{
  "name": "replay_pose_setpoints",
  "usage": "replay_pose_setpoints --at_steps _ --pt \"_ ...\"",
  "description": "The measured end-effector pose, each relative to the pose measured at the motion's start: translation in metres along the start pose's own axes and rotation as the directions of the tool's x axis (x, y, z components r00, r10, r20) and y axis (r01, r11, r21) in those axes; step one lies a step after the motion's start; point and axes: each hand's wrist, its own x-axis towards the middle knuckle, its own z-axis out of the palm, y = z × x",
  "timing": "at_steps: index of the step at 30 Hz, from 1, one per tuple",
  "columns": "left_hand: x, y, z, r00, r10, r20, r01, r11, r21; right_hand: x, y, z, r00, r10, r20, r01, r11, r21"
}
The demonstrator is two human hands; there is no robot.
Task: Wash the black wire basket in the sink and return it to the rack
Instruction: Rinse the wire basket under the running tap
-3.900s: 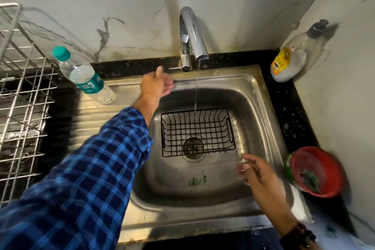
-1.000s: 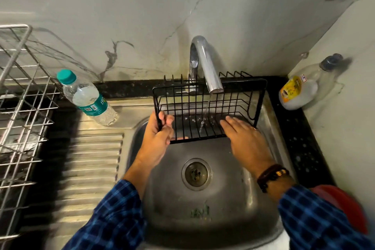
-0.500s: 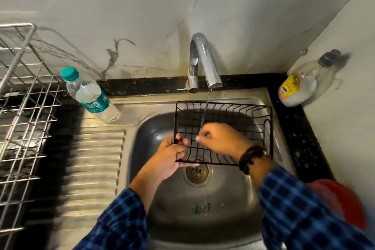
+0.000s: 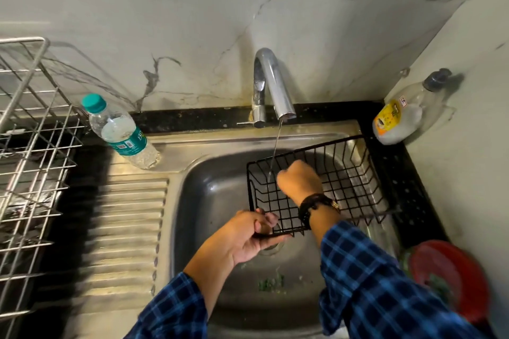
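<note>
Over the steel sink (image 4: 209, 201), 2 hands hold the black wire basket (image 4: 355, 173) tilted above the right half of the basin. Its near-left corner hangs low above the drain, and its far-right end is raised against the sink's right rim. Left hand (image 4: 245, 237): fingers and thumb curled tight round the wire edge at the low corner. Right hand (image 4: 298, 177): reaching down inside the basket, seen from the back, fingers folded under and hidden; whether they grip a wire cannot be told. A dark bracelet (image 4: 314, 203) circles that wrist, and both sleeves are blue check. From the chrome tap (image 4: 271, 85), 1 thin stream of water (image 4: 276, 143) falls into the basket just beside the right hand's knuckles.

Green scraps (image 4: 271, 282) lie on the basin floor. A capped water bottle (image 4: 124, 132) stands at the head of the ribbed drainboard (image 4: 129, 223), with the steel wire rack (image 4: 30, 132) at far left. A soap dispenser (image 4: 396, 118) occupies the back-right corner of the counter, and a red bowl (image 4: 449, 278) sits at near right.
</note>
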Motion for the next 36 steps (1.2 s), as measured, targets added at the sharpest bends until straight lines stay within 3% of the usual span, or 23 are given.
replay_pose_setpoints --at_steps 2,3,5,7,9,12,15,17,19,25,27,29,31,33,36 --pt "-0.002 -0.006 0.005 0.999 -0.027 -0.029 0.027 1.0 -0.001 0.001 -0.015 0.01 0.948 -0.18 0.263 0.233 0.954 -0.187" --pt "-0.003 -0.008 0.007 0.999 -0.04 -0.03 0.04 0.999 -0.003 0.004 -0.022 0.013 0.914 -0.187 0.36 0.274 0.939 -0.208" --pt "-0.007 -0.009 0.004 0.999 -0.052 -0.008 0.052 0.998 -0.04 0.014 -0.025 0.011 0.904 -0.149 0.4 0.242 0.951 -0.191" --pt "-0.009 -0.006 -0.003 0.999 -0.043 0.011 0.044 0.995 -0.084 0.02 -0.018 -0.007 0.948 -0.09 0.305 0.147 0.975 -0.169" --pt "-0.01 -0.001 -0.014 0.999 -0.028 0.022 0.031 0.992 -0.125 0.018 -0.01 -0.037 0.992 -0.043 0.117 0.061 0.985 -0.16" --pt "-0.006 0.002 -0.024 0.998 -0.004 0.056 0.014 0.986 -0.168 0.012 -0.011 -0.072 0.974 -0.015 -0.225 -0.009 0.994 -0.105" --pt "0.002 0.002 -0.018 0.998 0.011 0.068 -0.001 0.989 -0.151 0.009 -0.026 -0.066 0.956 0.038 -0.292 -0.064 0.995 -0.081" --pt "0.006 0.0 -0.008 0.997 0.018 0.07 -0.01 0.993 -0.113 0.004 -0.037 -0.048 0.986 0.079 -0.15 -0.081 0.997 -0.011" --pt "0.007 -0.004 0.001 0.999 0.013 0.043 -0.011 0.998 -0.064 -0.007 -0.048 -0.026 0.989 0.065 0.133 -0.067 0.998 0.011" --pt "0.002 0.001 -0.001 0.999 0.041 0.02 -0.038 0.992 -0.12 -0.019 -0.052 0.005 0.841 -0.151 0.52 0.331 0.903 -0.274" --pt "-0.003 0.005 -0.011 0.999 0.029 0.032 -0.025 0.992 -0.122 -0.016 -0.051 -0.006 0.864 -0.23 0.449 0.375 0.887 -0.268" --pt "-0.007 0.007 -0.023 0.998 0.008 0.06 -0.002 0.995 -0.099 -0.009 -0.052 -0.029 0.955 -0.254 0.156 0.28 0.942 -0.185" --pt "-0.013 0.01 -0.033 0.996 -0.001 0.084 0.008 0.997 -0.082 0.0 -0.05 -0.057 0.972 -0.191 -0.138 0.179 0.979 -0.097" --pt "-0.02 0.016 -0.037 0.998 0.024 0.059 -0.022 0.999 -0.037 0.009 -0.046 -0.074 0.972 -0.165 -0.168 0.135 0.974 -0.18" --pt "-0.035 0.028 -0.037 0.989 0.141 -0.039 -0.133 0.98 0.147 0.011 -0.03 -0.066 0.976 -0.217 -0.003 0.199 0.9 -0.387"
